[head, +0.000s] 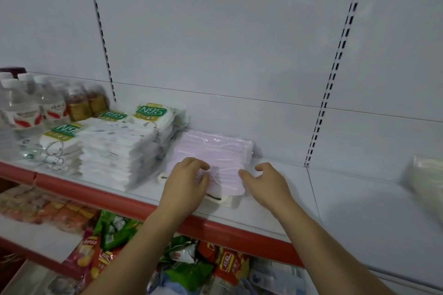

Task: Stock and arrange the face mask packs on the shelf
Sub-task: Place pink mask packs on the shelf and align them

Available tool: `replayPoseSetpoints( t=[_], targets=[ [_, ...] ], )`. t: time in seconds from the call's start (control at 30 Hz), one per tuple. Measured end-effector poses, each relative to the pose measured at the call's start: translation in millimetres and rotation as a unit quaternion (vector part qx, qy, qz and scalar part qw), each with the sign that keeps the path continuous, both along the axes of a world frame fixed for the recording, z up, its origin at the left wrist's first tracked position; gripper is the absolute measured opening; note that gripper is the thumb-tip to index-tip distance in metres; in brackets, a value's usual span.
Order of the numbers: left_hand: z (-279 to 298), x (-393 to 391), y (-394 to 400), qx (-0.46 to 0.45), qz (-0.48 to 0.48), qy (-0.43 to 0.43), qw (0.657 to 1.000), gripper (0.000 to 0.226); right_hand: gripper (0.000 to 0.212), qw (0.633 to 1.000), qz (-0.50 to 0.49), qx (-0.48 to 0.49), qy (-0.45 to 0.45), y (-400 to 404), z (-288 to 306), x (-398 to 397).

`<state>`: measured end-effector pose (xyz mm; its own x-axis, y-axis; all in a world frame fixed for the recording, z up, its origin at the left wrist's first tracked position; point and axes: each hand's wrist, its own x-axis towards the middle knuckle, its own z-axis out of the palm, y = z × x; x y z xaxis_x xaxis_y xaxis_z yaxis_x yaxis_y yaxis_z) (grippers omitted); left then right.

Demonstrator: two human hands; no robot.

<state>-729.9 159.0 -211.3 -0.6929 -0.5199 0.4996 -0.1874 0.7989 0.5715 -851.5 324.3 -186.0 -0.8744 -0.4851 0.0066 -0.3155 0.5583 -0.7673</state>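
my left hand [185,181] rests curled on the near edge of the pink pack [213,155], fingers pinching its wrapper. my right hand [265,183] sits just right of the pack, loosely curled, fingertip touching its corner, grasping nothing. the pack lies on the shelf [275,211], just right of the white stack [115,151].

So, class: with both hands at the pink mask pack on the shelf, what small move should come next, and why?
Probably slide the pink mask pack left, flush against the white mask stack. Both the left hand and right hand are at its near edge, and it lies slightly askew, overhanging a pack beneath.
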Motion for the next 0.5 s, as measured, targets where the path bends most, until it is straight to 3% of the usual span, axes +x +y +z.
replayPoseSetpoints(
  t=[0.1,0.33,0.5],
  targets=[
    [-7,-5,-15,-0.015,-0.025,-0.033,0.999,0.016,0.075,0.997,-0.025,-0.042,-0.062,-20,-9,-12],
    [-5,-17,-33,-0.032,-0.055,-0.041,0.997,0.022,0.019,0.981,-0.046,-0.158,-0.104,-39,-9,-34],
    [10,-25,-44,-0.039,-0.059,-0.045,0.996,0.063,0.019,0.96,-0.081,-0.235,-0.132,-47,8,-53]
  ],
)
